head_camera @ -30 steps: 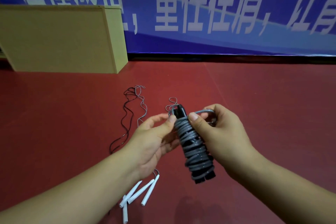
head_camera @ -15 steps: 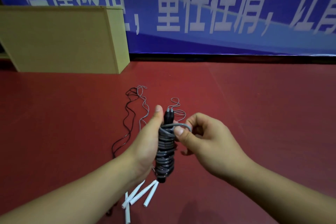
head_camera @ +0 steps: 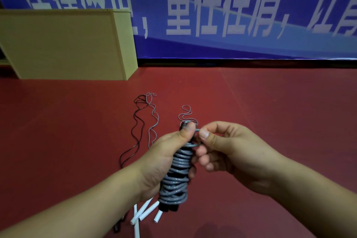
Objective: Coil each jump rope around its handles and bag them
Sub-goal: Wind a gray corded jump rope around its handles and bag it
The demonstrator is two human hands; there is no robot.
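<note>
At the centre of the frame, the left hand (head_camera: 164, 157) is wrapped around a grey jump rope coiled tightly over its black handles (head_camera: 176, 176), thumb pressed near the top of the bundle. The right hand (head_camera: 229, 152) pinches the loose grey end loop (head_camera: 195, 144) between thumb and forefinger at the bundle's upper end, its other fingers loosely curled. The handle tops are blurred behind the left thumb. On the red floor (head_camera: 270, 112) beyond lie a thin black rope (head_camera: 135, 131) and a thin grey rope (head_camera: 153, 121), uncoiled. White tube-shaped handles (head_camera: 145, 210) at lower centre are partly hidden by the left wrist. A tan wooden box (head_camera: 63, 44) stands at upper left.
</note>
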